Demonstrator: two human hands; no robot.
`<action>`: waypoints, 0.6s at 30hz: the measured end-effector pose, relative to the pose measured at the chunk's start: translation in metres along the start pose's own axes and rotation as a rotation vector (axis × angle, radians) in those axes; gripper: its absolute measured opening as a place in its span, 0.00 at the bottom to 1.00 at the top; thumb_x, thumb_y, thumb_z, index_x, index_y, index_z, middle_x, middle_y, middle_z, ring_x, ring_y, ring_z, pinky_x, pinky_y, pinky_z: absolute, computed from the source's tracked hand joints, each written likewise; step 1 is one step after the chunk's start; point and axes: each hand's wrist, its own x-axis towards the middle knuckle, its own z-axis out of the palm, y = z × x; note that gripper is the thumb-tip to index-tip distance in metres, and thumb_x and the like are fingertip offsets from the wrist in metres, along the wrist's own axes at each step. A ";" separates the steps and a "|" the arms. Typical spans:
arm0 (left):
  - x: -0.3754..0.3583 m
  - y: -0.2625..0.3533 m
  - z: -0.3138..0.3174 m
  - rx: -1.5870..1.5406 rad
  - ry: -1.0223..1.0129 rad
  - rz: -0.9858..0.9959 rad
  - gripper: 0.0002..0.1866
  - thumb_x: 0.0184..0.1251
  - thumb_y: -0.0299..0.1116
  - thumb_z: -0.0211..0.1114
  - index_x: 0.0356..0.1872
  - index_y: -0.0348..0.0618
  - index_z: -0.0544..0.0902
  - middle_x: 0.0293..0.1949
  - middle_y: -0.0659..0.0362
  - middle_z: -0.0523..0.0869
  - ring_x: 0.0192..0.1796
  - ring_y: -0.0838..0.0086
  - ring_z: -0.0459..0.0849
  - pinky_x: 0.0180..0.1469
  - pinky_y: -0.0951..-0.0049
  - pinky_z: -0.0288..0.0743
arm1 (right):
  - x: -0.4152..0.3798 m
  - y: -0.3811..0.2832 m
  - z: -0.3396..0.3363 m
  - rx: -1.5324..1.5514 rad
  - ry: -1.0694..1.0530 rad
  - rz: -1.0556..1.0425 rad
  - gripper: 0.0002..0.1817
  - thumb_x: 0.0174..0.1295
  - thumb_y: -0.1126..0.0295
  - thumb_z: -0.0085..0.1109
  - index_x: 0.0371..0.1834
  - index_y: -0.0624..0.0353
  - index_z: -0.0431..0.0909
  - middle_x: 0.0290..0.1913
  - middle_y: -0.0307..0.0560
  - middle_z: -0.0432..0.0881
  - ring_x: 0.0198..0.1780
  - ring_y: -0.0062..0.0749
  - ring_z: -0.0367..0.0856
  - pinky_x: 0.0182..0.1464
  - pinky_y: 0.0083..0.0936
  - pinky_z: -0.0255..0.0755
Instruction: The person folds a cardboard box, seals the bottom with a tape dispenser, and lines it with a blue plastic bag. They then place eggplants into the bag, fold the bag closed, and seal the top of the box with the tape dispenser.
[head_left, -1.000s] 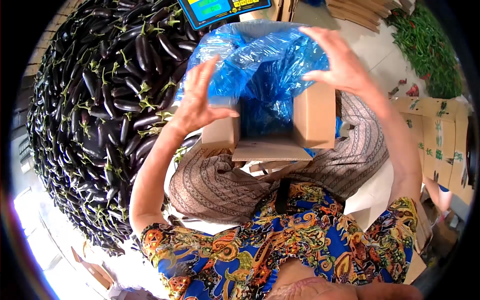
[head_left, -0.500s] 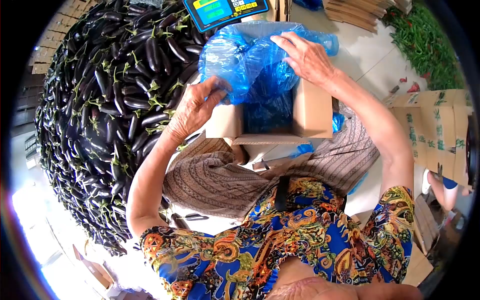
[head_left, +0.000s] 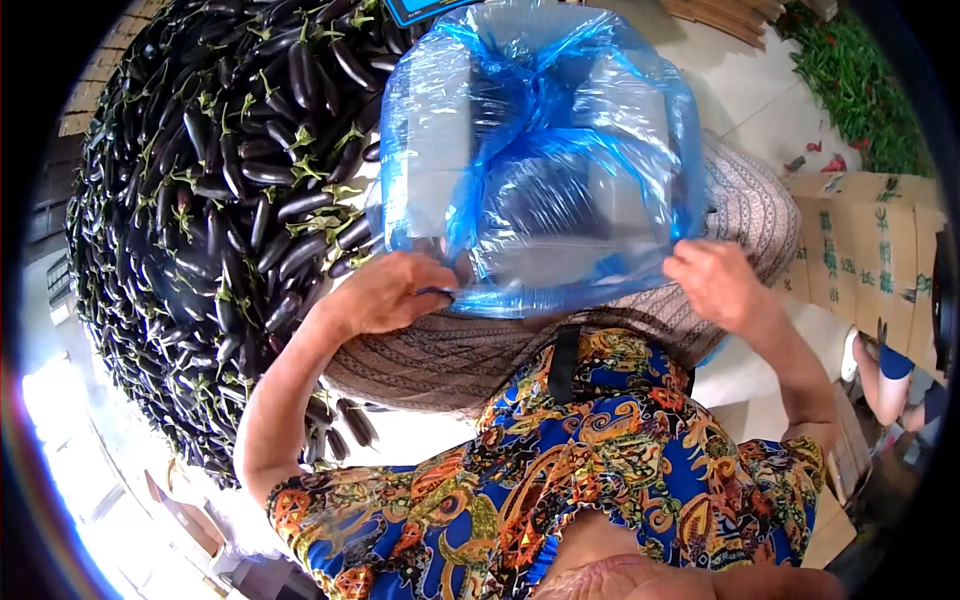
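A thin, see-through blue plastic bag (head_left: 545, 200) is spread wide over an open cardboard box (head_left: 440, 150), covering its flaps. My left hand (head_left: 392, 290) pinches the bag's near edge at the left. At the right, my right hand (head_left: 712, 282) grips the same edge with fingers closed. The near rim of the bag is stretched between both hands, close to my lap. Through the film, the box's walls and dark inside show dimly.
A large heap of eggplants (head_left: 220, 200) lies at the left. Part of a blue scale (head_left: 415, 10) shows at the top. Green peppers (head_left: 850, 90) lie at the upper right, above printed cardboard (head_left: 865, 250). Another person's leg (head_left: 880, 385) is at the right edge.
Both hands have come down toward my lap, pulling the bag's edge with them. The bag, bunched over the box's far side before, now spreads over the whole box.
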 end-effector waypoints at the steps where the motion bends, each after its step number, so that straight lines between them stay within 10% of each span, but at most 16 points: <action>1: 0.007 -0.016 0.011 0.031 -0.035 -0.014 0.16 0.63 0.29 0.63 0.52 0.40 0.81 0.45 0.52 0.86 0.51 0.59 0.82 0.53 0.62 0.77 | -0.001 0.003 0.024 -0.052 -0.024 -0.019 0.07 0.51 0.82 0.57 0.33 0.60 0.77 0.29 0.48 0.76 0.29 0.38 0.81 0.30 0.33 0.76; 4: 0.033 -0.016 -0.012 0.081 -0.302 -0.269 0.23 0.66 0.33 0.63 0.62 0.47 0.77 0.48 0.49 0.86 0.50 0.63 0.84 0.56 0.68 0.77 | 0.006 0.018 0.086 -0.219 -0.345 0.140 0.09 0.51 0.81 0.57 0.36 0.61 0.80 0.34 0.52 0.80 0.35 0.40 0.82 0.35 0.37 0.78; 12: 0.001 -0.087 -0.043 -0.858 0.122 -0.295 0.15 0.69 0.39 0.62 0.46 0.38 0.84 0.37 0.57 0.87 0.42 0.73 0.85 0.52 0.72 0.78 | 0.001 0.065 0.126 -0.282 -0.256 0.090 0.07 0.53 0.82 0.54 0.35 0.65 0.77 0.34 0.55 0.79 0.39 0.48 0.80 0.42 0.40 0.74; 18: 0.025 -0.100 -0.025 -0.687 0.573 -0.370 0.37 0.63 0.59 0.64 0.65 0.42 0.72 0.51 0.55 0.82 0.53 0.71 0.78 0.54 0.68 0.73 | -0.018 0.031 0.045 -0.104 -0.026 0.331 0.03 0.53 0.81 0.53 0.30 0.64 0.74 0.30 0.52 0.77 0.38 0.50 0.78 0.46 0.41 0.72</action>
